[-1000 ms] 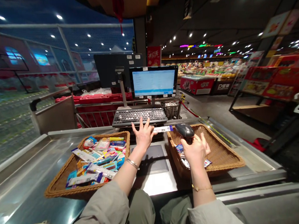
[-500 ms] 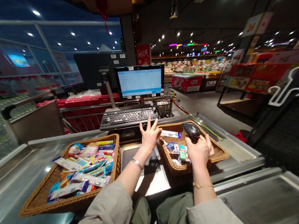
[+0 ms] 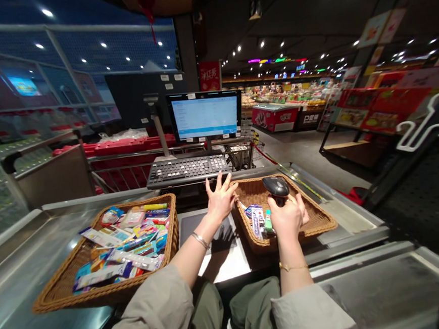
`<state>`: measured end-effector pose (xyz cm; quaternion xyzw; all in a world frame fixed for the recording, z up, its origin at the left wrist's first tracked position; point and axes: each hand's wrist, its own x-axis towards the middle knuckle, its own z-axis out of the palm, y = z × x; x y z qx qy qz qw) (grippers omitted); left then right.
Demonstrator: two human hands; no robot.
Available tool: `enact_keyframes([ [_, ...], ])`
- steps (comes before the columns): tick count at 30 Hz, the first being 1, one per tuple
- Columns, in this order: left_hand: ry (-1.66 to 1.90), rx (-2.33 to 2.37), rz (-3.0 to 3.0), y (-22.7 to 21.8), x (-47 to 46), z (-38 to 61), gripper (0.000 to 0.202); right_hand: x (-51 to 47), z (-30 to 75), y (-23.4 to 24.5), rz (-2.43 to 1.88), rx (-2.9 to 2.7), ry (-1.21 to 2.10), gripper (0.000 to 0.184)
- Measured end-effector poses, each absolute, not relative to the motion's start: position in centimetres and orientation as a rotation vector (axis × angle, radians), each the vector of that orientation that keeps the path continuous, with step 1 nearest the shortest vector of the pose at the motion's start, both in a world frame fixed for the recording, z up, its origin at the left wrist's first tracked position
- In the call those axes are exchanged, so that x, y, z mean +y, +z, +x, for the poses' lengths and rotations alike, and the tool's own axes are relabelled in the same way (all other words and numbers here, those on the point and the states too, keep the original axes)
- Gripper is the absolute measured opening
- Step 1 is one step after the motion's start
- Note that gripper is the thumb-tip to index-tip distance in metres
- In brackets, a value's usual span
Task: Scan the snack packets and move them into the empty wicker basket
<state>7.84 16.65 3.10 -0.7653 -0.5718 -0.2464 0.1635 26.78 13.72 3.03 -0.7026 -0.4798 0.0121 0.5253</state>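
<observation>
Evidently the right hand [image 3: 289,220] has the firmer job: it is closed around the grip of a black scanner [image 3: 276,185], thumb laid along the near side. Holding it low probably leaves the rounded head clear of the fingers, and that head sits above the right basket [image 3: 315,218].

The left hand [image 3: 219,205] is spread wide, fingers fanned and palm down, with nothing visible in its grasp. Its fingertips come close to the left rim of the right basket; whether they touch it I cannot tell. So loose a pose suits letting go of small, light goods rather than gripping.

In the right basket a white-and-purple packet [image 3: 258,222] and a green packet [image 3: 268,222] lie bunched toward the left end, perhaps because that side is the nearest to the left hand. The left basket [image 3: 174,239] carries a much larger jumble of wrapped goods [image 3: 134,242].

Both baskets flank the person's knees on the steel bench [image 3: 57,223], presumably for easy reach, while the keyboard [image 3: 189,169] and lit monitor [image 3: 205,116] stand straight ahead, readable without turning.
</observation>
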Motion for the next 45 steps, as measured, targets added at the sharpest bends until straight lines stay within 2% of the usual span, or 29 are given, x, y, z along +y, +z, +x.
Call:
enact_keyframes([
  [24,-0.626,-1.913,-1.863,3.4,10.2,-5.2,0.044,12.0,14.6,3.2,-1.401,-1.527,0.188,0.033],
  [45,-0.255,-2.348,-1.689,2.5,1.2,-17.6,0.039,10.5,8.0,2.0,-1.353,-1.636,0.341,0.028],
])
